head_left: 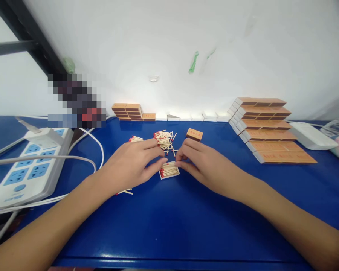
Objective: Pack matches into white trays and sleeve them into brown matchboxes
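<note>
A small white matchbox tray (169,175) lies on the blue table, partly filled with red-tipped matches (169,171) lying side by side. My left hand (134,162) reaches over its upper left edge, thumb and fingertips drawn close together. At the upper right corner, my right hand (197,160) pinches with thumb and fingers. What either pinch contains is too small to make out. Just beyond the tray is a loose heap of matches (164,141), partly behind my left fingers. A closed brown matchbox (194,134) lies beyond my right hand.
Matchboxes form a stepped stack (267,124) at the right and a smaller stack (127,111) by the wall. White tray pieces (196,117) line the wall. A power strip (31,165) with white cables occupies the left; a white device (313,135) lies far right.
</note>
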Demonstrator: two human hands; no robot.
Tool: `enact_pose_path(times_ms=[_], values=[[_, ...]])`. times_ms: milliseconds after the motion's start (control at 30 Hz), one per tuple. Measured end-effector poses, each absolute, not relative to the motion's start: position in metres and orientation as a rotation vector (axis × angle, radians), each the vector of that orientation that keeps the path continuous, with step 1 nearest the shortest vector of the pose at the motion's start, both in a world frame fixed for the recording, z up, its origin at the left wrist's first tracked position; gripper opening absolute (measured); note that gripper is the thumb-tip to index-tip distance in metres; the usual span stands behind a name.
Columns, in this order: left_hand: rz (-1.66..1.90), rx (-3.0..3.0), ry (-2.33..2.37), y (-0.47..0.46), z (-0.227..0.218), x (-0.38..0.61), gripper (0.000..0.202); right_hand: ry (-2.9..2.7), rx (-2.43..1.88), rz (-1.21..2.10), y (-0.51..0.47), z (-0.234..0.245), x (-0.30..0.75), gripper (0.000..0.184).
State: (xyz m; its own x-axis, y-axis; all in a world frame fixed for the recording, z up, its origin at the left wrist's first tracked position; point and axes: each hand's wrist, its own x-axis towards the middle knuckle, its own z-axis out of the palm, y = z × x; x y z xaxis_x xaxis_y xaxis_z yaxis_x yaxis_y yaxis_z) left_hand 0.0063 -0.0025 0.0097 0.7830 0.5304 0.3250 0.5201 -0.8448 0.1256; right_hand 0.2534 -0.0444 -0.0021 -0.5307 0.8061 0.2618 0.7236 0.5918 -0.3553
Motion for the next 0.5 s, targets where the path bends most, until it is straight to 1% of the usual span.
enact_pose_path(times_ms=[133,233,300,400,500], values=[[0.487,2.912,0.884,-0.0038,0.0126,0.0062,0.031,-2.438,-1.186,0.241,-0.0465,-0.0069,0.2456,0.008],[0.352,2.896,0.891,-0.0064,0.0141,0.0076,0.041,-2.446,-1.192,0.255,-0.0459,-0.0063,0.2481,0.008],[0.258,2.906,0.916,-0.0076,0.0140,0.0082,0.043,-2.463,-1.190,0.282,-0.0448,-0.0064,0.2507,0.008],[0.190,2.908,0.945,-0.0080,0.0125,0.0084,0.034,-2.476,-1.189,0.308,-0.0438,-0.0081,0.2511,0.010],[0.196,2.890,0.938,-0.0076,0.0111,0.0083,0.025,-2.457,-1.227,0.294,-0.0444,-0.0090,0.2471,0.012]])
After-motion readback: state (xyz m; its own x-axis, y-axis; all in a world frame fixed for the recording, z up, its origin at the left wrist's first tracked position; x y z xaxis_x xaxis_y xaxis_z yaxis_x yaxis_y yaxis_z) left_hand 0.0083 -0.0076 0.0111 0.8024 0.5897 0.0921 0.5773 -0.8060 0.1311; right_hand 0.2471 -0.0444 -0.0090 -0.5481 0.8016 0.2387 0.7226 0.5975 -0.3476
